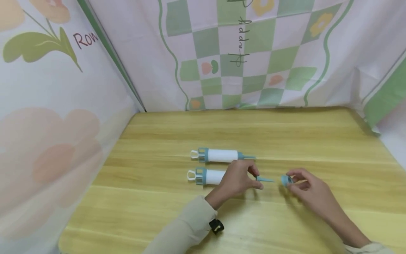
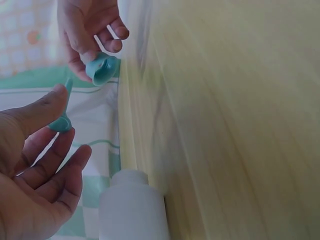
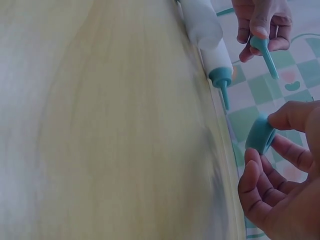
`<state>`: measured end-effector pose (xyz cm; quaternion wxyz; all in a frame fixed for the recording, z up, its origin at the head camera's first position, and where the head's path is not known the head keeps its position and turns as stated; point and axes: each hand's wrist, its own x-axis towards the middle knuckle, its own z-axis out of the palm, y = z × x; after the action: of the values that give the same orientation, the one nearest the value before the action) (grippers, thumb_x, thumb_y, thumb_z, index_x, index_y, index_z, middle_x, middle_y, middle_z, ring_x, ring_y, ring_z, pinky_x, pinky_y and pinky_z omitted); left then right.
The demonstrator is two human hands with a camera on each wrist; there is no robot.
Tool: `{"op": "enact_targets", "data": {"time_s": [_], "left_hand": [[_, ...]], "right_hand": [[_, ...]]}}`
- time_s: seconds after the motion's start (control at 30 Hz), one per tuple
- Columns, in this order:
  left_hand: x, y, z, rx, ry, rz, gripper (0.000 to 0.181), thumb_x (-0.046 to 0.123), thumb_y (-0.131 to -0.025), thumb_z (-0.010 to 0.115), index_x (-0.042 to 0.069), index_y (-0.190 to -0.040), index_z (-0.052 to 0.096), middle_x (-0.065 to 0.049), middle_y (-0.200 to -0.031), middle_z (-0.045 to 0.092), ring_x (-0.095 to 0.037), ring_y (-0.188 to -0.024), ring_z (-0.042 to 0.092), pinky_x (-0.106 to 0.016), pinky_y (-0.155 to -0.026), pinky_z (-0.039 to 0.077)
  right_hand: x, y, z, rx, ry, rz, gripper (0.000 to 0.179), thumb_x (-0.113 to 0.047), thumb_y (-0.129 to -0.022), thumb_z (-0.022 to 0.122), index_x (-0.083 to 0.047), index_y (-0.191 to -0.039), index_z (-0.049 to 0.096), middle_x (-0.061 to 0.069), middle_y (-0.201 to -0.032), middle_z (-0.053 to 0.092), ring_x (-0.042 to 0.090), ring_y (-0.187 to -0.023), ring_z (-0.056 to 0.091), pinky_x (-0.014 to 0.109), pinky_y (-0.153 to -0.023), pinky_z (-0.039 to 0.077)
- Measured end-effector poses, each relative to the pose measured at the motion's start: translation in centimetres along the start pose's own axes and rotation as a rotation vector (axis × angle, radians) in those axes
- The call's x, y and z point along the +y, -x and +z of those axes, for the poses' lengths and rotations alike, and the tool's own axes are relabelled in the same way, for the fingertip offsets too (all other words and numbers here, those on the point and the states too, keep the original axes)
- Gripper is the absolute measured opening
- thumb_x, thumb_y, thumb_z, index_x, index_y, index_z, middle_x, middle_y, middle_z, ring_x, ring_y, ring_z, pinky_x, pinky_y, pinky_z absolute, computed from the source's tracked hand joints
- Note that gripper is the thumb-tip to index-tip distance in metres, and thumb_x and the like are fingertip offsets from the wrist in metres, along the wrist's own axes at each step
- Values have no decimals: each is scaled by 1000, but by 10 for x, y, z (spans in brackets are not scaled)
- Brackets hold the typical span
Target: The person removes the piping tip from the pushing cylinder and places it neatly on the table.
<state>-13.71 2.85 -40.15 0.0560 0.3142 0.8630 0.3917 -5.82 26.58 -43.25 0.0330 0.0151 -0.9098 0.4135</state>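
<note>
In the head view, my left hand [image 1: 238, 178] pinches a slim teal nozzle [image 1: 265, 180] by its wider base, its thin tip pointing right. A short gap away, my right hand [image 1: 312, 193] holds a teal ring cap [image 1: 284, 180] between thumb and fingers; its hollow shows in the left wrist view. Partly behind my left hand lies a white cylindrical bottle [image 1: 214, 177] with a teal collar and white loop at its left end. Its bare white neck [image 2: 130, 177] shows in the left wrist view. Beyond it, a similar bottle [image 1: 223, 155] has a teal nozzle fitted.
Both bottles lie side by side on the wooden table [image 1: 142, 218]. Patterned cloth [image 1: 253, 63] hangs along the back edge, and another printed sheet [image 1: 47, 141] along the left. A black band [image 1: 216, 226] is at my left sleeve.
</note>
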Motion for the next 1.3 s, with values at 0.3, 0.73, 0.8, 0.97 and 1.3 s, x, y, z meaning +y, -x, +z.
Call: {"op": "enact_targets", "data": {"time_s": [0.3, 0.73, 0.8, 0.97, 1.3], "left_hand": [[9, -12, 12, -31, -66, 10, 29, 21, -69, 93, 12, -83, 69, 15, -75, 62, 8, -69, 51, -8, -63, 42], [19, -22, 38, -31, -177, -82, 31, 18, -70, 93, 16, -73, 62, 16, -67, 54, 5, -59, 48, -9, -54, 39], [20, -22, 41, -48, -195, -95, 32, 18, -71, 93, 16, -72, 61, 16, -66, 53, 4, -58, 48, -10, -54, 39], [20, -25, 43, -62, -224, -102, 33, 19, -71, 93, 18, -72, 60, 15, -66, 52, 3, -59, 48, -11, -54, 39], [23, -34, 51, -62, -311, -105, 37, 25, -70, 93, 20, -68, 57, 15, -63, 50, 2, -59, 46, -13, -55, 37]], "right_hand": [[11, -1, -8, -13, 41, 17, 36, -21, -98, 67, -2, -127, 57, 16, -109, 65, 26, -86, 69, 28, -57, 53], [22, -3, -19, -18, 147, 7, 36, -20, -95, 69, 0, -123, 58, 18, -104, 66, 36, -86, 69, 37, -57, 54], [21, -3, -19, -28, 155, 6, 37, -21, -95, 70, 0, -123, 59, 16, -103, 65, 31, -82, 68, 34, -55, 53], [20, -3, -17, -41, 189, -13, 36, -22, -94, 71, 0, -120, 60, 12, -100, 64, 22, -78, 66, 28, -51, 49], [19, -8, -14, -62, 258, 1, 35, -14, -91, 74, 5, -117, 60, 5, -88, 64, 14, -63, 53, 27, -47, 42]]}}
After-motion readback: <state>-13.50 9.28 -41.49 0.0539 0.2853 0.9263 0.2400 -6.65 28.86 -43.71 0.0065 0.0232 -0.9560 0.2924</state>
